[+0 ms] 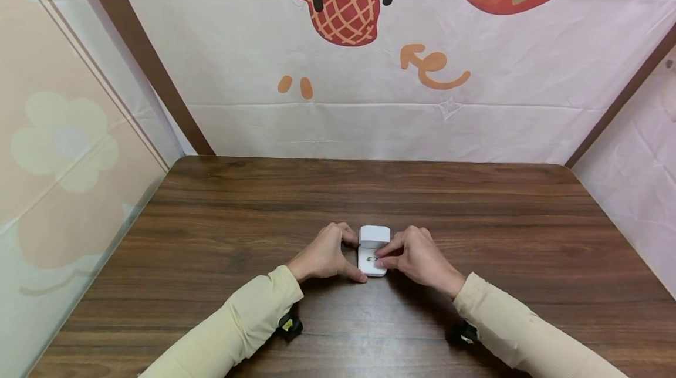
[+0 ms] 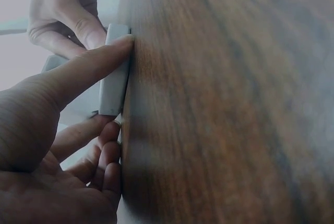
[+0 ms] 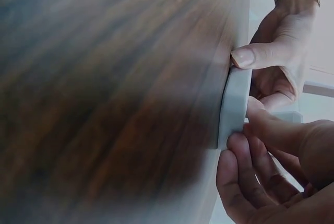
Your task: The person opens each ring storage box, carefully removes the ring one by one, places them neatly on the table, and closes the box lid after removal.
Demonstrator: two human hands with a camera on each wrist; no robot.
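A small white ring box [image 1: 375,234] stands on the table with its lid raised. In its white lining sits a ring [image 1: 372,259]. My left hand [image 1: 323,253] grips the box base from the left, thumb at the front corner and index finger toward the back. From the right, my right hand [image 1: 422,259] reaches over the base, thumb and index finger pinching at the ring, which the fingertips partly cover. The left wrist view shows the left thumb along the box's side wall [image 2: 112,93]. Curled right fingers lie beside the base [image 3: 236,98] in the right wrist view.
The box stands on a dark wood-grain table [image 1: 253,196]. Behind the table hangs a white printed cloth [image 1: 237,49], with more cloth at the left and right sides. Pale sleeves [image 1: 232,331] cover both forearms, and a dark device [image 1: 290,326] is at the left wrist.
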